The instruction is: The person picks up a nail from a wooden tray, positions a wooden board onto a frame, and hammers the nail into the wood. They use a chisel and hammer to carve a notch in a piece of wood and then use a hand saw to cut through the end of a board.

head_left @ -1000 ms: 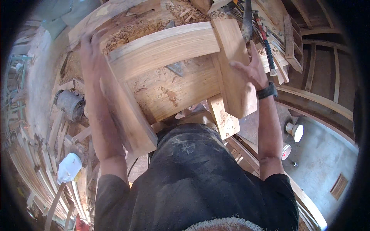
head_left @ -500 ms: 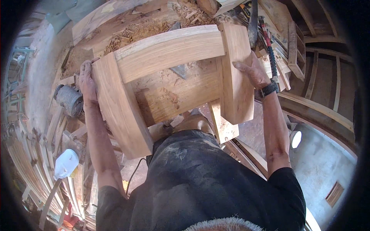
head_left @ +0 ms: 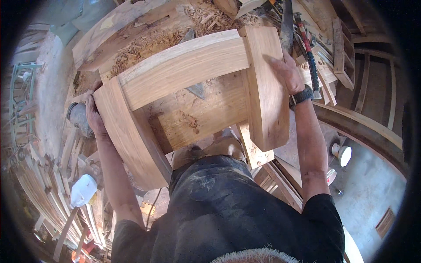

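A pale wooden frame (head_left: 186, 65) is held up in front of my waist. Two thick, curved side pieces are joined by a crosspiece at the far end. My left hand (head_left: 94, 109) grips the outer edge of the left side piece (head_left: 131, 131), its fingertips partly hidden. On the other side, my right hand (head_left: 288, 73) presses against the outside of the right side piece (head_left: 265, 92), thumb over its upper face; the remaining fingers are out of sight. Through the frame's opening shows a wooden work surface (head_left: 210, 114) with scattered shavings and the point of a grey metal blade (head_left: 196, 90).
Wood shavings (head_left: 149, 50) cover the far bench. A saw (head_left: 287, 26) and a red-and-black handled tool (head_left: 308, 52) lie at far right. To the left are a grey cylindrical object (head_left: 80, 117), a white jug (head_left: 83, 190) and many wood strips (head_left: 37, 179).
The wooden frame has shifted slightly left in the picture, its near ends closer to me. Both hands keep their hold. The background has shifted a little with the head view.
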A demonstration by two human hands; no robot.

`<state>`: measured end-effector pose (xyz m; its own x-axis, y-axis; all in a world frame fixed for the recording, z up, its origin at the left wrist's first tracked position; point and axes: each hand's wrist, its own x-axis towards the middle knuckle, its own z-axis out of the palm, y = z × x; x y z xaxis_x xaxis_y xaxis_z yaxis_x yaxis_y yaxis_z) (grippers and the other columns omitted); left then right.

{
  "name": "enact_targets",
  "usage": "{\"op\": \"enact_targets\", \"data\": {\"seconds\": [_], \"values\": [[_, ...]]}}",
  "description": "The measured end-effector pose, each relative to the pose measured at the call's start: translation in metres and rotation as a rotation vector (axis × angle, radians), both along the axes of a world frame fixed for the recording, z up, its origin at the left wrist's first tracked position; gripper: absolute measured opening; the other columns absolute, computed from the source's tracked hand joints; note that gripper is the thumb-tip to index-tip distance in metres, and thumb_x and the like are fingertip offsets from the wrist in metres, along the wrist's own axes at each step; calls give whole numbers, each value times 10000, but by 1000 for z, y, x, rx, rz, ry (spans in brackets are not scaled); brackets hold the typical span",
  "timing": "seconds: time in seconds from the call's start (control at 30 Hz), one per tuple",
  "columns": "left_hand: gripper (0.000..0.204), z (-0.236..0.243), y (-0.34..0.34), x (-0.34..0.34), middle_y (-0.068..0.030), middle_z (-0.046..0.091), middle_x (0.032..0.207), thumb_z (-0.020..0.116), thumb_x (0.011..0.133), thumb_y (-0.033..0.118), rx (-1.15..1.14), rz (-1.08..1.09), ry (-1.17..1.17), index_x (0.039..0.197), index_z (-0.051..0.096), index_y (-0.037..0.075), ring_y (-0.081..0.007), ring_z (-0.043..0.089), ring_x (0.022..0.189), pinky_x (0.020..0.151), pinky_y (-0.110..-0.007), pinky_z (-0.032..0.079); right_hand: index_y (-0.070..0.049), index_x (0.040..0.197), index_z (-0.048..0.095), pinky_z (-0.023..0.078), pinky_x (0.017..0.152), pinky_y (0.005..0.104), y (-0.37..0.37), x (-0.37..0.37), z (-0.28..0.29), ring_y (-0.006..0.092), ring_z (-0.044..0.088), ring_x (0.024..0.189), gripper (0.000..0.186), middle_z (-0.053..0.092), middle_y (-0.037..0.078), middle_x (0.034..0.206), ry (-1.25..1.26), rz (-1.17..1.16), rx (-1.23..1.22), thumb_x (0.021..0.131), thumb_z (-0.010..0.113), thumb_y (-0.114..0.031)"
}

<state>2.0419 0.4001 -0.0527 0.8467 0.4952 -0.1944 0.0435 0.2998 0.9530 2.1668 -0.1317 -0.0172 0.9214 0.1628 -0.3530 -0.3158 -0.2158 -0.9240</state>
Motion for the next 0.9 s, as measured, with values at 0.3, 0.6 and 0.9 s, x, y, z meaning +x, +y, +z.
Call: {"op": "enact_targets", "data": {"seconds": [0.3, 0.6, 0.9], "values": [[409, -28, 39, 0, -116, 678, 1261, 470, 1096, 297, 221, 43, 46, 1263, 672, -17, -207, 597, 1204, 1111, -337, 421, 94, 1455, 513, 441, 1110, 342, -48, 54, -46, 249, 620, 1242, 720, 615, 195, 1403, 7, 133, 72, 941, 671, -384], [381, -33, 45, 0, -104, 694, 1187, 466, 1114, 345, -58, 63, -6, 1193, 662, 28, -198, 621, 1173, 1053, -361, 484, 65, 1500, 363, 387, 1178, 384, -52, 77, -74, 270, 557, 1320, 734, 550, 199, 1447, -4, 42, 192, 924, 698, -244], [370, -49, 74, -21, -99, 616, 1341, 363, 1142, 242, -87, -87, 13, 1361, 554, 13, -230, 583, 1252, 1133, -383, 443, 15, 1519, 359, 458, 1097, 347, 10, 63, -14, 228, 599, 1267, 742, 614, 157, 1381, 12, 166, 57, 918, 714, -237]]}}
